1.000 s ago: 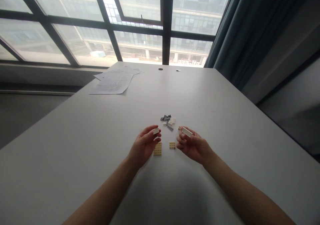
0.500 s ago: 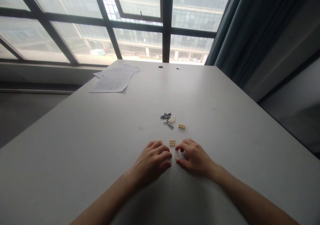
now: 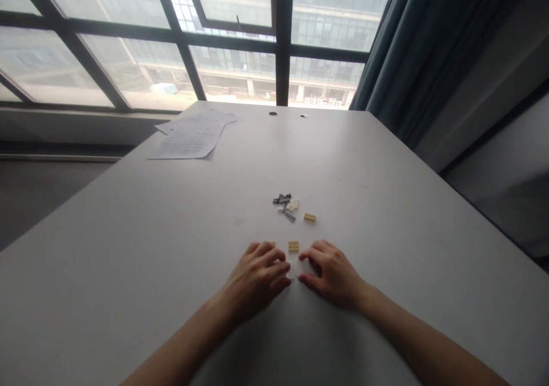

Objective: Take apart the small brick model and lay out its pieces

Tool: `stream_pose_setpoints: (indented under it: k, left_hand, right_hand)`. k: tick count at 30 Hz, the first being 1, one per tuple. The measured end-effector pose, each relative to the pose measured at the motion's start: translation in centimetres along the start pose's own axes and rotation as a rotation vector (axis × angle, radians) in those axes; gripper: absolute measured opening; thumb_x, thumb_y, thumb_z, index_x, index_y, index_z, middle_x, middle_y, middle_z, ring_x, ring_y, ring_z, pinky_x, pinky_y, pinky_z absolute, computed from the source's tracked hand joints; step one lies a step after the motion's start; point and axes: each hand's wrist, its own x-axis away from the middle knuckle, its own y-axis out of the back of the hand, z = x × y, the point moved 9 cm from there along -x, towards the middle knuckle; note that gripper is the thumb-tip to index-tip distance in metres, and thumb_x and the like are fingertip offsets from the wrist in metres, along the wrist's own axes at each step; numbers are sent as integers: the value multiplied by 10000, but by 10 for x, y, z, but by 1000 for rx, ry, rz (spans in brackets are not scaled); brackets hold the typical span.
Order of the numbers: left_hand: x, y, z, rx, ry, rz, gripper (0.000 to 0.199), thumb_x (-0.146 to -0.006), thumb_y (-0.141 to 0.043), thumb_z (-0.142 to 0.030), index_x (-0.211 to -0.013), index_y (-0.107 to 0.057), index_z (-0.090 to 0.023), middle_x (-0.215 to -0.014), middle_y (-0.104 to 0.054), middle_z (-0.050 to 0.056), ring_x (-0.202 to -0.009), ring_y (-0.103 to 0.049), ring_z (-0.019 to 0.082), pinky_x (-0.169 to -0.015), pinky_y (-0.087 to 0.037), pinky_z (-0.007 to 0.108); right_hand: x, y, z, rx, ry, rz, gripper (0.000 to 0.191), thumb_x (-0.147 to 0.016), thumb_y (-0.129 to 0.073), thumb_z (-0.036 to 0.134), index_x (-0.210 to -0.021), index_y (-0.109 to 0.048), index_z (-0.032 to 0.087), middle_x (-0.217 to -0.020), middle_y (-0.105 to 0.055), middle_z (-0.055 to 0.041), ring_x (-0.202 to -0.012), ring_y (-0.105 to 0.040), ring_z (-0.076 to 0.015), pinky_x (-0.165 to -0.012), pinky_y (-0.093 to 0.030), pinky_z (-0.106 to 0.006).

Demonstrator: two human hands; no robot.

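White brick (image 3: pixel 294 269): three o'clock from left hand (image 3: pixel 262 273), nine o'clock from right hand (image 3: pixel 330 271); equally near, each grasping it, finger-and-thumb; long axis indiscernible.

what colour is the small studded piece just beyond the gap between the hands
The small studded piece is yellowish tan, best seen in the head view.
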Motion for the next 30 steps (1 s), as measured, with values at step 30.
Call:
stream_pose_setpoints:
  k: [30]
  left_hand:
    - [2,22,15,-51,112,-224,157,-862,-605,-269,-1004,-639,-208,-965,-667,50,-909,-542,203,-823,-407,362]
  right_hand:
    - [0,0,5,17,29,-61,313,-832,-647,386,-1078,-620,193,-987,-600,-78,-919,-534,-230,-847,-441,-375]
